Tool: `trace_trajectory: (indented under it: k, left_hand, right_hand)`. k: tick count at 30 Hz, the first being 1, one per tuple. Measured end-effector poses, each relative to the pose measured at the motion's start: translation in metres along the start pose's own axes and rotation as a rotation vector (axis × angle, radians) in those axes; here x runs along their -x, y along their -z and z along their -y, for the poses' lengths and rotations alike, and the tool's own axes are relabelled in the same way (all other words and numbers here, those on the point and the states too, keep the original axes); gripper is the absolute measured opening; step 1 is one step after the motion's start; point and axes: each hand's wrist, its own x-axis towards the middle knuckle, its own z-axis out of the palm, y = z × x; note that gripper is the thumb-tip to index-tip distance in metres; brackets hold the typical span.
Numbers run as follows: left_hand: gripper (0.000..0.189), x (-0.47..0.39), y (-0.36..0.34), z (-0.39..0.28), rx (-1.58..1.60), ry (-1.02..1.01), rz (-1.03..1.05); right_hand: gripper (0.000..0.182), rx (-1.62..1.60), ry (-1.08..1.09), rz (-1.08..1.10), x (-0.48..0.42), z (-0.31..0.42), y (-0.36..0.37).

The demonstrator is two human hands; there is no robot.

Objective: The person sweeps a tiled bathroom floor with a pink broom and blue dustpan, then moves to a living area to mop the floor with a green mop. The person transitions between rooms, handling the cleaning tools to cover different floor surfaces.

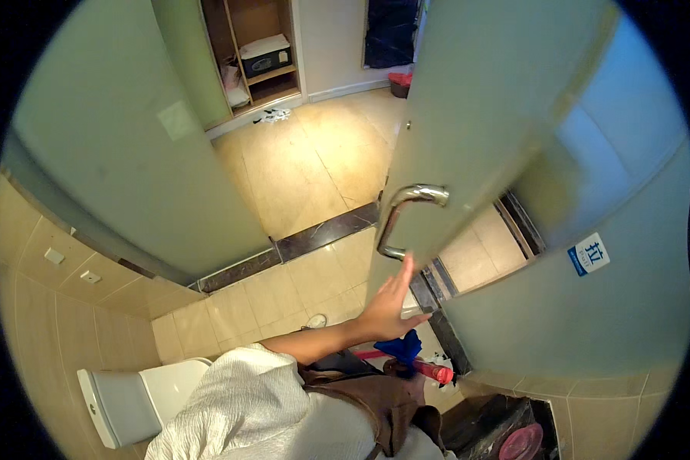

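My left hand [386, 310] reaches out with its fingers extended and its thumb apart, holding nothing. Its fingertips are at the lower end of a curved metal door handle [395, 221]; whether they touch it, I cannot tell. The handle is fixed to a frosted glass door [483, 103] that stands ajar. Lower down, partly hidden by a brown garment or apron, my right hand [395, 366] is closed around a red tubular handle [437, 372]. A blue cloth [402, 346] lies over or beside that hand.
A white toilet [169, 391] is at the lower left. A frosted glass panel [149, 144] stands on the left. Beyond a dark stone threshold [328, 233] are a wooden cabinet [270, 80] and a white-and-black item [273, 116] on the floor. A pink plastic item [520, 441] is at the lower right.
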Motion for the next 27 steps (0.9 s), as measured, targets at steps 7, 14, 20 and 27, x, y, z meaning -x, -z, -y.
trace_trajectory:
  k: [7, 14, 20, 27]
  left_hand:
    - [0.093, -0.024, -0.007, -0.001, 0.039, -0.065, 0.28]
    - [0.079, -0.049, -0.021, 0.036, 0.107, -0.187, 0.76]
    - [0.052, -0.071, 0.082, 0.133, 0.517, 0.274, 0.832]
    - [0.033, -0.105, 0.243, 0.173, 0.695, 0.21, 0.193]
  right_hand:
    - [0.014, -0.404, -0.232, -0.135, -0.02, 0.018, -0.031]
    - [0.016, -0.696, -0.377, -0.231, -0.061, 0.019, -0.088]
    - [0.019, -1.012, -0.52, -0.234, -0.142, 0.009, -0.184]
    - [0.024, -0.363, -0.02, -0.001, -0.247, 0.029, -0.303]
